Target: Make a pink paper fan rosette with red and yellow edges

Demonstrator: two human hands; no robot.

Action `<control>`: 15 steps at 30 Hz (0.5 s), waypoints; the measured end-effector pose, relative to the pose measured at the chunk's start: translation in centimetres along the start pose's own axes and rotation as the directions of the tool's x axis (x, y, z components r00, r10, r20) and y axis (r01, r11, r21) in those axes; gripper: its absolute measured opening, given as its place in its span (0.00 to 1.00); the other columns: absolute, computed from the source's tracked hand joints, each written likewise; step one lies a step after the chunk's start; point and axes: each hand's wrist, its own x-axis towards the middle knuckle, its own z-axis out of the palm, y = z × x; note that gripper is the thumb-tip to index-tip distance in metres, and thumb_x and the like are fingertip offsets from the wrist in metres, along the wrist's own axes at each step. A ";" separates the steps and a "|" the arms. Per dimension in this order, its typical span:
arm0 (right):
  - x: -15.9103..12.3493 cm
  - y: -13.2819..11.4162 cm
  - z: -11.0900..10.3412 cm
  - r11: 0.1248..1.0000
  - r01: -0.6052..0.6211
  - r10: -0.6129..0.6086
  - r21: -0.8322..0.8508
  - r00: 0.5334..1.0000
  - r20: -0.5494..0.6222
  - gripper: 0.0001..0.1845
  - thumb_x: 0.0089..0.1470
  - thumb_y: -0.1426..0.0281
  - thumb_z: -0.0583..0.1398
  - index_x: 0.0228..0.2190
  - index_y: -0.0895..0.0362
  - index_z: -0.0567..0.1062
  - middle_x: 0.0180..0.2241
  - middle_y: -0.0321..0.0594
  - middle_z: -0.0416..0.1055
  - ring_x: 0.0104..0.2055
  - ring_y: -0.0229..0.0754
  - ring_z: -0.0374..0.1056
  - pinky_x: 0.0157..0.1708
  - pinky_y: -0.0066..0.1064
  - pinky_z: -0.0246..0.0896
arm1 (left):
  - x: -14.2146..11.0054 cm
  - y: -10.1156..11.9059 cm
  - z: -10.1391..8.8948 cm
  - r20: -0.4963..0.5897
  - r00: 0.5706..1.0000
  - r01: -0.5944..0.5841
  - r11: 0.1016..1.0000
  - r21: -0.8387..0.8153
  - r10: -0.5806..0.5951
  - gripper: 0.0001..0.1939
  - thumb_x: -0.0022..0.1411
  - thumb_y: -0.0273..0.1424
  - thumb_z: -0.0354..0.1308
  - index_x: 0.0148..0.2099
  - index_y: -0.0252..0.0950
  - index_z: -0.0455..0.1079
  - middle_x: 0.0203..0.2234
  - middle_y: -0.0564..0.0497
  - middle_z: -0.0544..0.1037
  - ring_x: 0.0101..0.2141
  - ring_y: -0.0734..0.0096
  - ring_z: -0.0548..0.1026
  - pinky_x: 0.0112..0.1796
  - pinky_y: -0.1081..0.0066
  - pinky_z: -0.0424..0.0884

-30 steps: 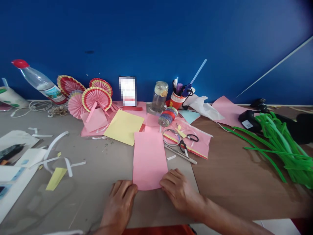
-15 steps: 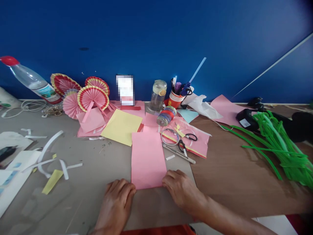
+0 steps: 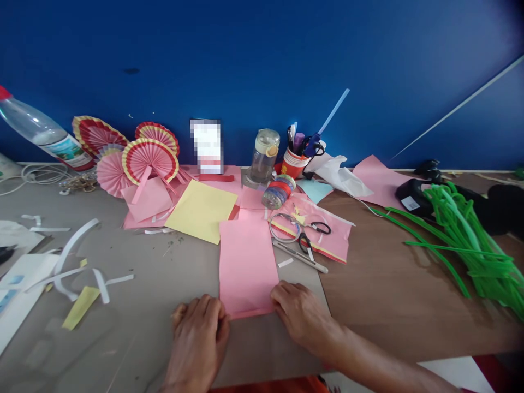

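A pink sheet of paper (image 3: 248, 262) lies flat on the grey mat (image 3: 164, 305) in front of me. Its near edge shows a narrow folded strip. My left hand (image 3: 200, 327) is closed at the near left corner, fingers curled onto the paper. At the near right corner, my right hand (image 3: 303, 316) pinches the edge between thumb and curled fingers. Just beyond the sheet's right side lie scissors (image 3: 306, 240) with black handles and a grey pen-shaped cutter (image 3: 301, 256). A yellow sheet (image 3: 202, 212) rests behind it to the left.
Pleated paper fans (image 3: 150, 162) and a plastic bottle (image 3: 53, 139) stand back left. A clear jar (image 3: 264, 158), tape rolls (image 3: 279, 192) and a paper cup (image 3: 292, 164) of tools are at the back. Green strips (image 3: 470, 245) lie right, paper scraps (image 3: 82, 308) left.
A narrow fold now shows along the sheet's near edge, which lay flat before. My left hand has turned slightly and curled more over the corner. The view has shifted a little.
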 end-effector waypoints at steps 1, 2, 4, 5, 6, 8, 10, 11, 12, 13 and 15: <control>0.0 0.0 0.0 1.000 -0.019 0.019 -0.002 1.000 0.025 0.09 0.51 0.81 0.53 0.28 0.57 0.68 0.30 0.40 0.71 0.30 0.43 0.66 0.30 0.33 0.53 | -0.1 0.0 0.0 -0.005 1.000 0.010 1.000 -0.015 -0.010 0.05 0.57 0.26 0.53 0.29 0.40 0.65 0.24 0.55 0.71 0.29 0.64 0.71 0.40 0.60 0.55; 0.0 -0.1 0.0 0.999 -0.034 0.034 -0.003 0.999 0.041 0.09 0.51 0.81 0.53 0.29 0.57 0.68 0.30 0.39 0.70 0.31 0.42 0.66 0.30 0.32 0.53 | -0.1 0.0 0.1 -0.010 1.000 0.014 0.999 -0.034 -0.015 0.05 0.58 0.26 0.52 0.31 0.40 0.65 0.25 0.55 0.72 0.30 0.64 0.71 0.40 0.61 0.55; -0.1 0.1 0.2 0.999 -0.049 0.049 -0.014 0.998 0.031 0.09 0.51 0.82 0.54 0.30 0.57 0.68 0.31 0.39 0.69 0.31 0.41 0.65 0.30 0.31 0.51 | -0.3 -0.1 0.3 -0.021 1.000 0.005 0.997 -0.071 -0.007 0.05 0.59 0.26 0.51 0.33 0.40 0.67 0.28 0.54 0.73 0.32 0.64 0.72 0.41 0.62 0.56; -0.2 0.3 0.4 0.999 -0.046 0.046 -0.024 0.999 0.005 0.08 0.51 0.81 0.54 0.30 0.57 0.68 0.32 0.40 0.69 0.31 0.40 0.64 0.30 0.31 0.51 | -0.3 -0.2 0.5 -0.027 1.000 -0.004 0.996 -0.084 0.002 0.06 0.60 0.26 0.51 0.34 0.40 0.67 0.29 0.54 0.73 0.32 0.65 0.72 0.40 0.62 0.56; -0.3 0.4 0.7 0.999 -0.032 0.030 -0.039 0.999 -0.030 0.08 0.51 0.80 0.55 0.30 0.57 0.68 0.33 0.40 0.68 0.30 0.40 0.63 0.30 0.31 0.50 | -0.4 -0.3 0.6 -0.032 0.999 -0.020 0.996 -0.092 0.017 0.07 0.61 0.26 0.50 0.35 0.41 0.68 0.29 0.54 0.73 0.32 0.66 0.72 0.40 0.63 0.56; -0.6 0.8 1.3 0.997 0.028 -0.036 -0.074 0.994 -0.103 0.07 0.53 0.79 0.54 0.28 0.56 0.68 0.32 0.39 0.66 0.29 0.39 0.60 0.30 0.31 0.49 | -0.7 -0.6 0.9 -0.046 0.998 -0.058 0.993 -0.100 0.053 0.09 0.62 0.26 0.50 0.34 0.42 0.70 0.28 0.55 0.73 0.31 0.69 0.72 0.38 0.65 0.55; -0.9 1.1 1.8 0.990 0.106 -0.121 -0.098 0.979 -0.163 0.08 0.54 0.79 0.53 0.26 0.56 0.67 0.29 0.38 0.65 0.28 0.39 0.58 0.30 0.32 0.47 | -1.0 -0.8 0.9 -0.068 0.995 -0.080 0.992 -0.095 0.074 0.11 0.63 0.25 0.50 0.35 0.43 0.72 0.28 0.55 0.74 0.30 0.71 0.71 0.38 0.65 0.54; -1.1 1.2 2.0 0.985 0.138 -0.155 -0.100 0.970 -0.185 0.08 0.54 0.79 0.53 0.26 0.57 0.67 0.28 0.38 0.65 0.28 0.39 0.57 0.31 0.33 0.47 | -1.1 -0.9 0.9 -0.083 0.993 -0.086 0.993 -0.083 0.079 0.12 0.63 0.24 0.50 0.35 0.44 0.73 0.28 0.55 0.74 0.30 0.71 0.71 0.40 0.64 0.54; -1.2 1.2 2.1 0.982 0.165 -0.181 -0.096 0.962 -0.203 0.08 0.54 0.78 0.53 0.26 0.57 0.67 0.28 0.38 0.65 0.29 0.40 0.56 0.31 0.33 0.47 | -1.3 -0.9 0.9 -0.101 0.991 -0.090 0.994 -0.067 0.083 0.14 0.62 0.23 0.49 0.36 0.45 0.73 0.28 0.55 0.75 0.30 0.71 0.71 0.41 0.63 0.54; -1.2 1.1 2.1 0.978 0.190 -0.206 -0.091 0.954 -0.216 0.07 0.54 0.78 0.53 0.27 0.57 0.68 0.29 0.38 0.66 0.30 0.40 0.56 0.32 0.34 0.47 | -1.5 -0.9 0.8 -0.121 0.989 -0.095 0.994 -0.050 0.088 0.15 0.62 0.21 0.49 0.36 0.45 0.73 0.29 0.55 0.75 0.30 0.71 0.71 0.42 0.63 0.54; -1.4 0.9 1.8 0.965 0.244 -0.259 -0.094 0.943 -0.210 0.04 0.54 0.76 0.55 0.29 0.57 0.68 0.30 0.39 0.66 0.33 0.41 0.57 0.34 0.35 0.47 | -1.7 -0.7 0.7 -0.160 0.980 -0.128 0.991 -0.030 0.122 0.17 0.61 0.19 0.48 0.38 0.44 0.74 0.31 0.54 0.77 0.32 0.70 0.72 0.44 0.62 0.54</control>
